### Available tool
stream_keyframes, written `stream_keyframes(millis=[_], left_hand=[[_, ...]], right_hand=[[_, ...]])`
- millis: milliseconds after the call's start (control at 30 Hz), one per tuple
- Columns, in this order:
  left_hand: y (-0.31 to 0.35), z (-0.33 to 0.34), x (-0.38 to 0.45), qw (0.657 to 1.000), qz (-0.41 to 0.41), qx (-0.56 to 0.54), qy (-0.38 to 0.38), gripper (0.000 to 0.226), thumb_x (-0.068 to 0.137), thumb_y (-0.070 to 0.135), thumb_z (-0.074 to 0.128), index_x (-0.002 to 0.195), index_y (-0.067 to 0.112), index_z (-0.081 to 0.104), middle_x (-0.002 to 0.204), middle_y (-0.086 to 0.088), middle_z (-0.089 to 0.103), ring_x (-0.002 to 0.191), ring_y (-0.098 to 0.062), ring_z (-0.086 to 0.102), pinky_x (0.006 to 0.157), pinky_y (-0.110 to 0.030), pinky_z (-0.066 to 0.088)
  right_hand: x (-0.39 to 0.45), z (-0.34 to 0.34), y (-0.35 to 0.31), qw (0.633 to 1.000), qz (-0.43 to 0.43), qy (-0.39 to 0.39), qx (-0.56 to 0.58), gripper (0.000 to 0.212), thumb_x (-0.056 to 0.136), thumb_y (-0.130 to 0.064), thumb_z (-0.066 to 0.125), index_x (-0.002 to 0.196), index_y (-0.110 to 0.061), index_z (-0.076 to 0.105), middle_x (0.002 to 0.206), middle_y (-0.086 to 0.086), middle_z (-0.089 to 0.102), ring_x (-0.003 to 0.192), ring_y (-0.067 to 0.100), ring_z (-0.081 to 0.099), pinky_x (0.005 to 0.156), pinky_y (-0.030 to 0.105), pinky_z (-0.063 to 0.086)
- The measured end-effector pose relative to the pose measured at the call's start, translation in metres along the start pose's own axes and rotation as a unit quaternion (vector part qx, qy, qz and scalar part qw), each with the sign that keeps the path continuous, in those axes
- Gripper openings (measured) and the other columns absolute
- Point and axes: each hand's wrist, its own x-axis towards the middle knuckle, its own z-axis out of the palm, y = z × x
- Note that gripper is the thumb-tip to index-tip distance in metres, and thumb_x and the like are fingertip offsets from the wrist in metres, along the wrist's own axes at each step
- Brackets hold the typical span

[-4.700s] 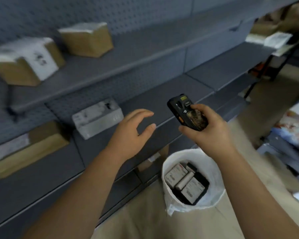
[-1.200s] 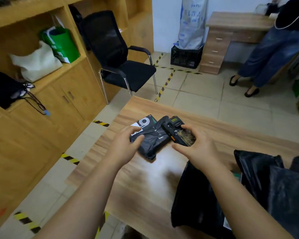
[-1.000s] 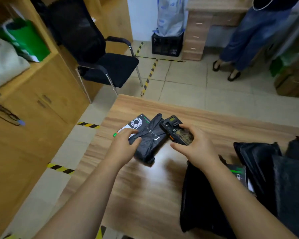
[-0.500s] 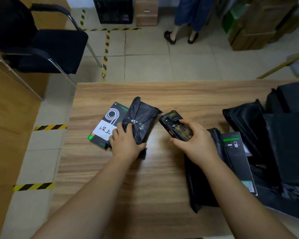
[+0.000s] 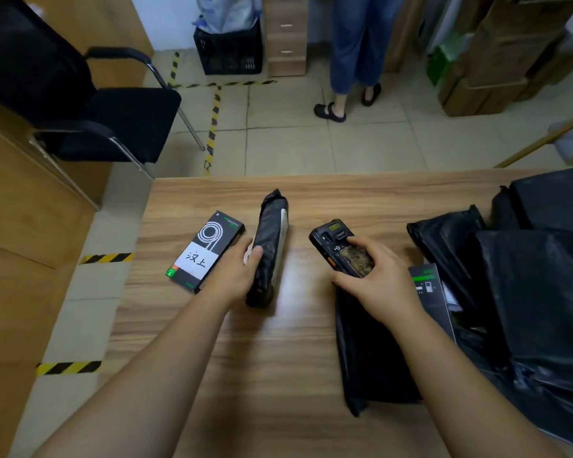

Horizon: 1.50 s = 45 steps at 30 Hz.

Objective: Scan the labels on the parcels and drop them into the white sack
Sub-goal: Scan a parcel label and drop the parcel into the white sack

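Note:
My left hand (image 5: 237,274) grips a black plastic-wrapped parcel (image 5: 271,239) and holds it tipped up on its edge on the wooden table (image 5: 278,375), with a white label showing along its right side. My right hand (image 5: 376,282) holds a black handheld scanner (image 5: 336,244), thumb on its keypad, a little to the right of the parcel. A dark flat box with a white sticker (image 5: 205,251) lies just left of my left hand. No white sack is in view.
Several black parcel bags (image 5: 526,292) and a dark green-marked box (image 5: 430,292) crowd the table's right side; one flat black bag (image 5: 371,365) lies under my right wrist. Beyond the table stand a black chair (image 5: 90,104), a person's legs (image 5: 354,54), a crate and cardboard boxes.
My left hand has turned the black parcel from lying flat up onto its edge, exposing a white label. The scanner hand stayed about where it was. The view tilted further down over the table.

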Motion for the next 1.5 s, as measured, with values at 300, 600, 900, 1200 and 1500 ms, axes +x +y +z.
stream_keyframes(millis=[300, 600, 900, 1200, 1500], left_hand=[[0.038, 0.032, -0.003, 0.986, 0.082, 0.140, 0.045, 0.049, 0.094, 0.011, 0.055, 0.142, 0.021, 0.048, 0.143, -0.009, 0.051, 0.132, -0.029, 0.046, 0.109, -0.035, 0.037], [0.045, 0.036, -0.013, 0.982, -0.065, 0.149, 0.098, 0.076, 0.084, 0.021, 0.074, 0.147, 0.014, 0.032, 0.136, -0.015, 0.055, 0.121, -0.034, 0.054, 0.092, -0.038, 0.044], [0.095, 0.019, -0.050, 0.956, -0.028, -0.233, 0.178, 0.038, 0.085, 0.017, 0.076, 0.114, 0.018, 0.052, 0.110, 0.004, 0.065, 0.102, -0.020, 0.065, 0.090, -0.040, 0.054], [0.165, -0.045, -0.080, 0.896, 0.086, -0.373, 0.224, 0.051, 0.088, 0.011, 0.071, 0.132, 0.015, 0.044, 0.122, 0.003, 0.064, 0.103, -0.011, 0.065, 0.077, -0.025, 0.053], [0.161, -0.076, -0.105, 0.882, 0.124, -0.366, 0.271, 0.051, 0.086, 0.011, 0.074, 0.128, 0.019, 0.045, 0.117, 0.006, 0.064, 0.107, -0.012, 0.064, 0.088, -0.034, 0.054]], right_hand=[[-0.006, -0.031, 0.025, 0.999, -0.008, -0.029, 0.016, 0.064, 0.068, -0.035, 0.087, 0.126, -0.037, 0.061, 0.113, -0.018, 0.053, 0.105, 0.005, 0.054, 0.087, 0.026, 0.043], [-0.014, -0.059, 0.046, 0.997, -0.015, -0.069, 0.010, 0.066, 0.069, -0.041, 0.085, 0.129, -0.038, 0.058, 0.119, -0.015, 0.055, 0.108, 0.008, 0.055, 0.091, 0.030, 0.048], [-0.003, -0.106, 0.008, 0.994, -0.083, -0.059, 0.038, 0.066, 0.067, -0.041, 0.085, 0.128, -0.039, 0.059, 0.116, -0.012, 0.059, 0.108, 0.011, 0.057, 0.094, 0.033, 0.049], [-0.006, -0.174, -0.084, 0.984, -0.168, -0.052, -0.015, 0.066, 0.065, -0.047, 0.083, 0.126, -0.044, 0.056, 0.115, -0.012, 0.061, 0.100, 0.010, 0.059, 0.085, 0.032, 0.051], [-0.043, -0.180, -0.123, 0.973, -0.198, -0.081, -0.090, 0.064, 0.063, -0.050, 0.079, 0.122, -0.045, 0.056, 0.106, -0.012, 0.063, 0.091, 0.011, 0.062, 0.077, 0.034, 0.055]])
